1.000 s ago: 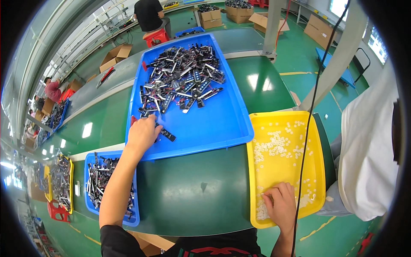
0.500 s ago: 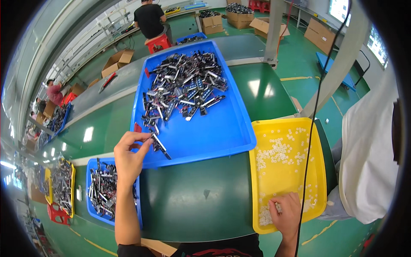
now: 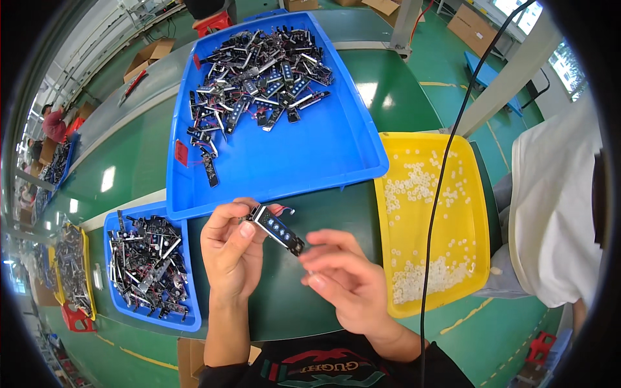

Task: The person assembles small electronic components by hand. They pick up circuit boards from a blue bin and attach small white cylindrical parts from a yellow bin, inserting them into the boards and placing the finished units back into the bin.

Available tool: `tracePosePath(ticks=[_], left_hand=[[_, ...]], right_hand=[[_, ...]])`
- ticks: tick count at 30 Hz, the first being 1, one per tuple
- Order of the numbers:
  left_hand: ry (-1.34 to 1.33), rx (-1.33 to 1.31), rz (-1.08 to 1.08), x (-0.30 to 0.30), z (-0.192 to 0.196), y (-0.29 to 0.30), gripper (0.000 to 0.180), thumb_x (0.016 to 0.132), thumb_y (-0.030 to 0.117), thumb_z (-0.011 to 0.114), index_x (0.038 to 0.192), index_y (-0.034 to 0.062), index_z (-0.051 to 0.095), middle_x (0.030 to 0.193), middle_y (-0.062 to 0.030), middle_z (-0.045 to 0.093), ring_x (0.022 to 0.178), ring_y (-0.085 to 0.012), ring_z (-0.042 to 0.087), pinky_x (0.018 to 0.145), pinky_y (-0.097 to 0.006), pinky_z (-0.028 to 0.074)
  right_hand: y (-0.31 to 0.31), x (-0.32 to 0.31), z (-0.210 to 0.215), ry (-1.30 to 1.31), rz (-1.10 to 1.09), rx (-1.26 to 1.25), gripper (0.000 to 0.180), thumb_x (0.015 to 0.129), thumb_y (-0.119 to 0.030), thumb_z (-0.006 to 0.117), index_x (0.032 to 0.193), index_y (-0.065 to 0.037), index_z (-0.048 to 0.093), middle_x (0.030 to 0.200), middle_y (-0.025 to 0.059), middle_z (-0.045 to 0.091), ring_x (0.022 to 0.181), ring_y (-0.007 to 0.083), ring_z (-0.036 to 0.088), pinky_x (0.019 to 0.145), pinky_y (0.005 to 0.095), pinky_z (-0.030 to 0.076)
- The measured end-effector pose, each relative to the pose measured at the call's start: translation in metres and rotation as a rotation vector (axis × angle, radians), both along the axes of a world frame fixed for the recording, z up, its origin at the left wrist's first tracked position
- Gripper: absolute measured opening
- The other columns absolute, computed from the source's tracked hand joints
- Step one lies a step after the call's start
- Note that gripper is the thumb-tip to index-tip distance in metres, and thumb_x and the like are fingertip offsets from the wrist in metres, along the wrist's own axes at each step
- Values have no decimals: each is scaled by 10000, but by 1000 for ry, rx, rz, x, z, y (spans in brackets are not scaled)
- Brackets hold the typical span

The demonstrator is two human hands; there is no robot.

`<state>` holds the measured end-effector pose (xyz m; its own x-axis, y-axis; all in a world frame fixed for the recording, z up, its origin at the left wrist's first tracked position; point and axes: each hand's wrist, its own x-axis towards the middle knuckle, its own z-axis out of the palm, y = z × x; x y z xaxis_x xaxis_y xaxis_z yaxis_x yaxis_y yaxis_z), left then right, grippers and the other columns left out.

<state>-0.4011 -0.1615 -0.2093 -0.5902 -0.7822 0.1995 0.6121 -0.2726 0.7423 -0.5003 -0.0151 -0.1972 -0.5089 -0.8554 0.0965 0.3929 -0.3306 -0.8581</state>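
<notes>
My left hand (image 3: 231,249) pinches a small black circuit module (image 3: 278,227) between thumb and fingers. The module is a narrow strip with a row of several round lens-like spots, a white edge and short red wires. It is held tilted above the table's near edge, its lower end pointing at my right hand (image 3: 346,278). That hand is partly curled close beside this end, thumb bent toward the fingers; anything between them is too small to make out. In front lies a large blue tray (image 3: 310,152) with a heap of similar modules (image 3: 265,77) at its far side.
On the right stands a yellow tray (image 3: 446,242) of small white rings (image 3: 430,279). A smaller blue tray (image 3: 194,310) of modules is at the left. A black cable (image 3: 435,233) hangs across the right side. A person in a white top (image 3: 550,213) is close on the right.
My left hand has lifted a module out of the large blue tray and brought it nearer. My right hand has left the yellow tray and moved left to the module. The view has tilted downward.
</notes>
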Motion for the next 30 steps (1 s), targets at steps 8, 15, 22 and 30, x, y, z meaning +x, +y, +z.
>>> tracePosePath(ticks=[8, 15, 22, 30], left_hand=[[99, 77, -93, 2, -8, 3, 364, 892, 64, 636, 1233, 13, 520, 1146, -190, 603, 1102, -338, 600, 1002, -488, 457], [-179, 23, -73, -2, -4, 12, 434, 864, -19, 644, 1254, 10, 458, 935, -210, 672, 892, -310, 686, 783, -417, 568], [-75, 175, -39, -3, -6, 16, 342, 874, -21, 637, 1177, 17, 484, 906, -206, 684, 843, -286, 694, 763, -390, 566], [-166, 112, 110, -5, -3, 21, 350, 833, -57, 678, 1110, 33, 483, 911, -218, 691, 794, -252, 697, 749, -374, 570]], right_hand=[[-20, 7, -24, -21, 71, 46, 190, 891, 32, 626, 1078, 19, 656, 1167, 115, 566, 939, 136, 580, 748, 259, 487], [-26, 6, -20, 759, -140, 126, 161, 802, 49, 707, 956, 1, 710, 1083, 133, 622, 847, 193, 608, 683, 276, 497], [-16, 9, -31, 539, -345, 60, 198, 778, 53, 730, 964, -17, 723, 954, 123, 615, 801, 178, 593, 646, 265, 481], [-23, -5, -21, 329, -230, -24, 221, 797, 105, 690, 1011, 56, 670, 951, 129, 628, 828, 164, 610, 691, 260, 490]])
